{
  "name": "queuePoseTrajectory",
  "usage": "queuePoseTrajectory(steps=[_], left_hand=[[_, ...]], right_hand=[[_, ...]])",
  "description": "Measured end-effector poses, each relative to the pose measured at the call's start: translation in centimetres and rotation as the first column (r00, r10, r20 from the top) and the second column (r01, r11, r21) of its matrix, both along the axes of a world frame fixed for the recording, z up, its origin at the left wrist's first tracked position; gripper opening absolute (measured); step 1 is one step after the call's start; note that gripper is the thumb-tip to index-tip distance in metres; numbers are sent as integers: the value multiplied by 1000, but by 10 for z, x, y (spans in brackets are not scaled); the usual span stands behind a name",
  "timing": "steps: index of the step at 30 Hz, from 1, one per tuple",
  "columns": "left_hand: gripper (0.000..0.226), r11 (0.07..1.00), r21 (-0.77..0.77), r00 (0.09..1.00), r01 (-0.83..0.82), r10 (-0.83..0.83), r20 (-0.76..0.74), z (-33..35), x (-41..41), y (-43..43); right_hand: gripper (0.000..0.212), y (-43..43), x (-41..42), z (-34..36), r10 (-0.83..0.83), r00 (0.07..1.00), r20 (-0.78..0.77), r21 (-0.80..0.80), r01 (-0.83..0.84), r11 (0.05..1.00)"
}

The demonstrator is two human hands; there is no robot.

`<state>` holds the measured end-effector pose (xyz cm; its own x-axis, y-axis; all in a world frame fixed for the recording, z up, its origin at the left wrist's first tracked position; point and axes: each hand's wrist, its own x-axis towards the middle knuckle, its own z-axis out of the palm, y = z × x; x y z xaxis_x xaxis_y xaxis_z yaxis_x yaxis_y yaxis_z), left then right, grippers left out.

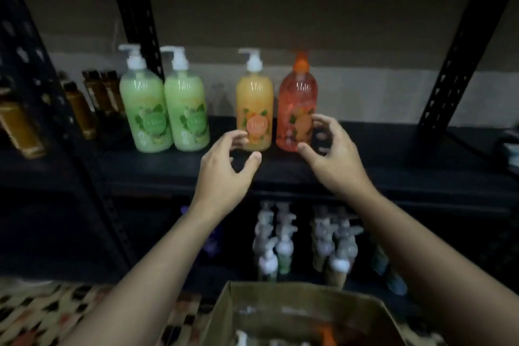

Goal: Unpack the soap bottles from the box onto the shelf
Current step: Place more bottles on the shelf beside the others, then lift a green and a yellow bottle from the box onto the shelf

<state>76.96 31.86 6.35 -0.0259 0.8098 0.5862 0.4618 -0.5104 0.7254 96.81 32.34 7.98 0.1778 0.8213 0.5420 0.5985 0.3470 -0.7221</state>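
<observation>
Several pump soap bottles stand upright on the black shelf point(393, 154): two green ones point(146, 109) point(186, 109), a yellow-orange one point(254, 109) and a red-orange one point(297, 104). My left hand point(224, 166) hovers just in front of the yellow-orange bottle, its fingers loosely curved around nothing. My right hand point(334, 154) is cupped beside the red-orange bottle, not gripping it. The cardboard box point(224, 306) sits open at the bottom, with bottle pumps dimly visible inside.
Amber bottles point(81, 109) stand on the shelf to the left, behind a perforated black upright point(42, 87). Another upright point(452, 64) rises on the right. The lower shelf holds several white-pump bottles point(306, 239). A patterned floor point(56, 314) shows at bottom left.
</observation>
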Motion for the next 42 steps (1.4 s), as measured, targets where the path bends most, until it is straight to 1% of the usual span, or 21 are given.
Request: queuePoseTrajectory(steps=[2,4,7,9,10,12,14,15,18,19,21,24,26,29,30,31,33,35,38,41,42], left_hand=[[16,998,-40,998,42,-40,39,-27,-4,-30],[5,988,-148,998,55,-58,-18,-68,-8,-55],[6,910,-413,984,42,-109,-140,-140,-10,-90],[10,854,-521,966,-12,-124,-226,-179,-9,-110],[11,806,-591,955,-32,-151,-256,-199,-8,-118],[9,645,-761,911,-73,-267,-315,-229,-3,-130],[19,512,-851,843,-119,-400,-359,-255,3,-134],[22,465,-875,811,-133,-456,-366,-266,5,-134],[42,356,-919,740,-168,-570,-356,-292,9,-129],[52,317,-928,733,-196,-582,-354,-301,10,-127],[66,240,-938,752,-251,-562,-345,-322,13,-123],[76,173,-920,743,-350,-547,-386,-353,10,-118],[72,133,-911,753,-391,-523,-399,-375,5,-111],[52,105,-924,816,-367,-440,-375,-394,0,-105],[53,99,-921,820,-377,-427,-382,-401,-2,-104],[62,90,-915,820,-393,-417,-393,-408,-4,-102],[91,46,-908,827,-416,-395,-399,-422,-5,-99],[115,18,-902,832,-431,-379,-405,-430,-3,-99],[122,24,-902,846,-431,-335,-414,-436,-1,-94],[112,47,-920,882,-389,-270,-387,-450,-6,-91],[110,37,-928,897,-371,-245,-368,-456,-9,-91]], right_hand=[[43,-33,-4,-17,40,999,-5,-31,-40,999],[38,-67,-7,-49,74,997,23,-117,-71,991],[39,-110,-6,-114,91,990,110,-319,-52,946],[40,-131,-3,-159,81,992,101,-471,-24,882],[42,-140,-1,-183,75,994,80,-555,-18,832],[41,-155,2,-225,50,999,13,-721,-26,692],[38,-164,3,-257,17,998,-58,-831,-58,554],[39,-166,2,-269,27,998,-52,-854,-58,517],[45,-168,-4,-290,162,984,73,-868,-18,496],[46,-166,-7,-296,199,975,99,-867,-14,499],[50,-161,-12,-313,241,963,119,-889,-4,458],[61,-149,-22,-336,257,962,89,-943,-2,334],[66,-136,-30,-360,253,966,56,-968,-10,252],[72,-129,-36,-385,298,950,94,-982,39,183],[76,-127,-38,-392,308,946,101,-987,55,154],[80,-126,-39,-399,323,940,110,-989,70,133],[87,-123,-42,-413,391,905,164,-985,127,119],[95,-122,-45,-424,461,858,226,-974,184,135],[111,-118,-49,-440,452,870,197,-980,162,114],[125,-119,-54,-458,477,856,199,-980,160,121],[129,-120,-55,-465,464,860,213,-976,167,138]])
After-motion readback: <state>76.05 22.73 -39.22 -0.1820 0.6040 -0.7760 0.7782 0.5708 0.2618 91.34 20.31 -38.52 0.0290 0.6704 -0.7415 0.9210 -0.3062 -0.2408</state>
